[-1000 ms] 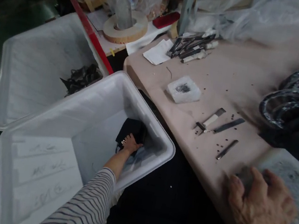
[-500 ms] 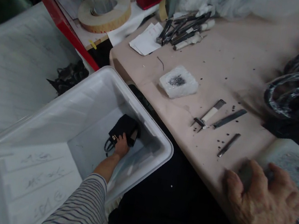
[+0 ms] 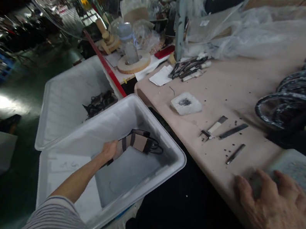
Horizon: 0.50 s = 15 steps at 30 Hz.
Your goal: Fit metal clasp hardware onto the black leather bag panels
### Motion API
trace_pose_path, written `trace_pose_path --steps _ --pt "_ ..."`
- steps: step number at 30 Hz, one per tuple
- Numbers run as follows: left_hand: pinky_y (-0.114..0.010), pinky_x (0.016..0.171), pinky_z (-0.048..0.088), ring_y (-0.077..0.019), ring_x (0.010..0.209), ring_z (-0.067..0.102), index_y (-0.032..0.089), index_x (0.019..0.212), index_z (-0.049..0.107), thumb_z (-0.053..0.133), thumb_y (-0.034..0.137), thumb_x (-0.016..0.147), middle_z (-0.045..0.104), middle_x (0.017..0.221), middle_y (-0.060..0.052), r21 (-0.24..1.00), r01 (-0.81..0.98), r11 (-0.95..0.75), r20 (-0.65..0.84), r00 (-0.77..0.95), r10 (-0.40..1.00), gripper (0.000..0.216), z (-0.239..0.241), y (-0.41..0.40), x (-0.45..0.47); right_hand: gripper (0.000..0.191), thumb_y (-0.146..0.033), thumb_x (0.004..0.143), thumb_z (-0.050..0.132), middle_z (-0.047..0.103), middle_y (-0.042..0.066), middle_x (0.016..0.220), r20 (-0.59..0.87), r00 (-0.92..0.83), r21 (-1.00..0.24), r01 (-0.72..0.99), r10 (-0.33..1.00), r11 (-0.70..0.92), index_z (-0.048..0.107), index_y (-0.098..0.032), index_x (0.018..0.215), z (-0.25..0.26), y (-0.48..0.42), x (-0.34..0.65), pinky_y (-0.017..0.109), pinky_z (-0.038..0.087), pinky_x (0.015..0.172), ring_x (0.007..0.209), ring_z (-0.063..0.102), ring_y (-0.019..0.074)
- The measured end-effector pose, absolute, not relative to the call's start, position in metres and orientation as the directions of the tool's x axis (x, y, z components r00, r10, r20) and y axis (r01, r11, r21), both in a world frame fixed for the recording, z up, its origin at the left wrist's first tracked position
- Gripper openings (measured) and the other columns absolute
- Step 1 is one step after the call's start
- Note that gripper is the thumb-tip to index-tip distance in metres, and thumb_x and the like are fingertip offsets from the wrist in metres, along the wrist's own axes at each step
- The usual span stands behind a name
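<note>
Right hand: the right hand (image 3: 281, 206) is laid palm down at the lower right of the frame; its fingers are spread and bent over a dark grey thing (image 3: 257, 182); whether that is grasped or merely covered cannot be told
Slab: a pale slab (image 3: 299, 166) is partly hidden by the same hand
Left hand: the left hand (image 3: 110, 149) is reached into the front bin (image 3: 179, 162), left of centre; its fingers are clenched on the near end of a black-and-tan piece (image 3: 139, 142)
Piece: it is held slantwise inside the bin; black loops (image 3: 159, 148) are seen at its far end; whether one piece or two are there cannot be told
Progress: the handling in the bin is judged unfinished, as the piece is not let go; whether it is being laid down or taken up cannot be told
Loose tools: a pale-handled tool (image 3: 215, 125), a dark strip (image 3: 234, 131) and a short rod (image 3: 235, 154) are left unheld on the counter (image 3: 226, 80), right of centre, among dark specks
Dish: dark bits are held in a small white dish (image 3: 193, 108)
Second bin: dark scraps (image 3: 100, 103) are contained in the second bin (image 3: 54, 106), left of centre; these are untouched
Tool heap: more tools (image 3: 190, 67) are heaped at the upper middle
</note>
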<state>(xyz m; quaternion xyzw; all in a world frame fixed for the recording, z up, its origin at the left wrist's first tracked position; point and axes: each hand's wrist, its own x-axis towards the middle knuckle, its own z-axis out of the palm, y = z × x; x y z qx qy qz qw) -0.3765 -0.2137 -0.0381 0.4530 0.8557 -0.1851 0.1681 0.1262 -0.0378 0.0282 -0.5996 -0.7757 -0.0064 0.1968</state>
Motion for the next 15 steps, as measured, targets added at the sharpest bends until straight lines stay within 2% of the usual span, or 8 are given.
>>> trace_pose_path --steps 2,4,6,7,9,11,13,15 --pt "-0.035 0.093 0.047 -0.0277 0.109 0.067 0.017 0.113 0.065 0.049 0.006 0.084 0.073 0.111 -0.013 -0.163 0.866 0.473 -0.443 -0.493 0.749 0.034 -0.001 -0.229 -0.369 0.06 -0.061 0.094 0.042 0.057 0.025 0.133 0.325 -0.211 -0.455 0.819 0.922 0.348 0.064 -0.01 0.118 0.032 -0.045 0.109 0.056 0.039 0.106 0.126 0.052 0.0404" --pt "-0.036 0.095 0.047 -0.027 0.108 0.066 0.017 0.113 0.065 0.049 0.005 0.084 0.072 0.108 -0.012 -0.171 0.895 0.413 -0.414 -0.446 0.794 0.035 0.043 -0.244 -0.359 0.055 -0.061 0.092 0.048 0.064 0.018 0.122 0.178 -0.289 -0.754 0.574 0.94 0.32 0.065 -0.015 0.115 0.041 -0.066 0.075 0.05 0.043 0.102 0.115 0.058 0.0341" --pt "-0.036 0.094 0.047 -0.0266 0.106 0.066 0.016 0.116 0.064 0.047 0.003 0.085 0.071 0.105 -0.012 -0.221 0.924 0.312 -0.352 -0.374 0.858 0.038 0.093 -0.258 -0.345 0.051 -0.065 0.092 0.049 0.069 0.011 0.104 -0.174 -0.493 -0.948 0.317 0.853 -0.01 0.067 -0.02 0.107 0.053 -0.098 0.031 0.043 0.048 0.093 0.1 0.063 0.0281" --pt "-0.037 0.092 0.048 -0.0266 0.103 0.066 0.015 0.116 0.064 0.046 0.001 0.084 0.071 0.103 -0.012 -0.269 0.93 0.249 -0.316 -0.329 0.89 0.039 0.12 -0.264 -0.336 0.054 -0.069 0.089 0.05 0.068 0.009 0.097 -0.321 -0.634 -0.946 0.245 0.703 -0.21 0.068 -0.019 0.099 0.059 -0.116 0.007 0.041 0.049 0.087 0.094 0.063 0.0273" --pt "-0.038 0.084 0.05 -0.0268 0.093 0.066 0.014 0.113 0.065 0.045 -0.002 0.081 0.069 0.096 -0.011 -0.396 0.909 0.131 -0.254 -0.245 0.936 0.04 0.176 -0.274 -0.313 0.06 -0.076 0.083 0.056 0.067 0.01 0.097 -0.524 -0.748 -0.759 0.193 0.407 -0.622 0.065 -0.017 0.093 0.071 -0.149 -0.036 0.037 0.049 0.081 0.09 0.063 0.025" --pt "-0.039 0.075 0.05 -0.0266 0.083 0.065 0.013 0.109 0.066 0.043 -0.004 0.08 0.067 0.089 -0.01 -0.526 0.85 0.024 -0.214 -0.16 0.964 0.04 0.228 -0.285 -0.285 0.066 -0.08 0.08 0.059 0.066 0.012 0.099 -0.587 -0.793 -0.472 0.171 0.163 -0.865 0.062 -0.016 0.094 0.082 -0.169 -0.07 0.036 0.05 0.076 0.086 0.063 0.0235" --pt "-0.038 0.07 0.048 -0.0249 0.075 0.062 0.011 0.113 0.066 0.043 -0.004 0.082 0.066 0.085 -0.009 -0.624 0.776 -0.094 -0.184 -0.029 0.983 0.041 0.27 -0.297 -0.254 0.068 -0.082 0.079 0.059 0.065 0.013 0.099 -0.56 -0.825 -0.267 0.096 0.073 -0.959 0.059 -0.016 0.095 0.096 -0.173 -0.091 0.04 0.052 0.076 0.086 0.064 0.0239" --pt "-0.038 0.068 0.046 -0.024 0.073 0.06 0.009 0.118 0.065 0.044 0.0 0.087 0.066 0.086 -0.01 -0.683 0.699 -0.214 -0.172 0.132 0.976 0.039 0.3 -0.312 -0.224 0.067 -0.082 0.081 0.058 0.066 0.012 0.094 -0.515 -0.851 -0.154 -0.023 0.1 -0.988 0.058 -0.016 0.092 0.113 -0.164 -0.101 0.045 0.053 0.08 0.087 0.064 0.0252"
